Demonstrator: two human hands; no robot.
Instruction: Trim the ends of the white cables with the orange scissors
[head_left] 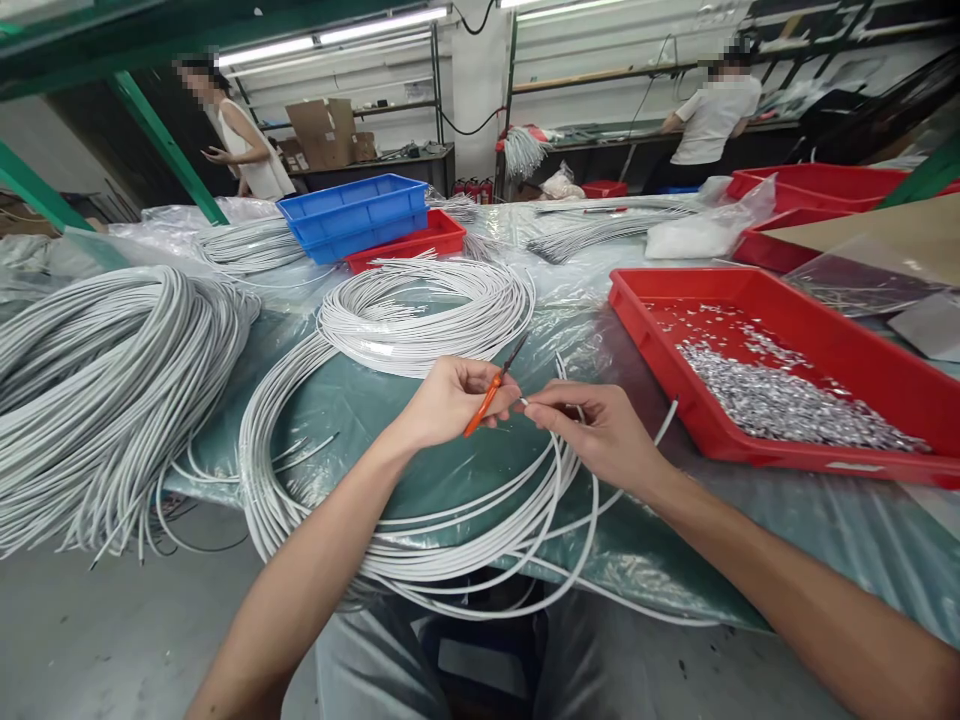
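My left hand (pixel 469 400) is closed around an orange-handled tool (pixel 484 405) with a thin dark pointed blade aimed up and away. Thumb and forefinger of my right hand (pixel 592 425) pinch a small silvery piece (pixel 523 401) close to the left fingertips; whether it sits on a cable end is too small to tell. White cables (pixel 556 470) run down beneath and beside the right hand. They belong to a large loose coil (pixel 259 450) under both forearms. Just beyond the hands lies a tighter coil of white cable (pixel 420 340).
A red tray (pixel 795 462) of small silvery metal pieces (pixel 772 400) stands at the right. Thick cable bundles (pixel 112 390) hang over the left table edge. Stacked blue bins (pixel 360 215) and a red bin (pixel 450 235) stand behind. Two people (pixel 251 150) (pixel 716 115) are at the back.
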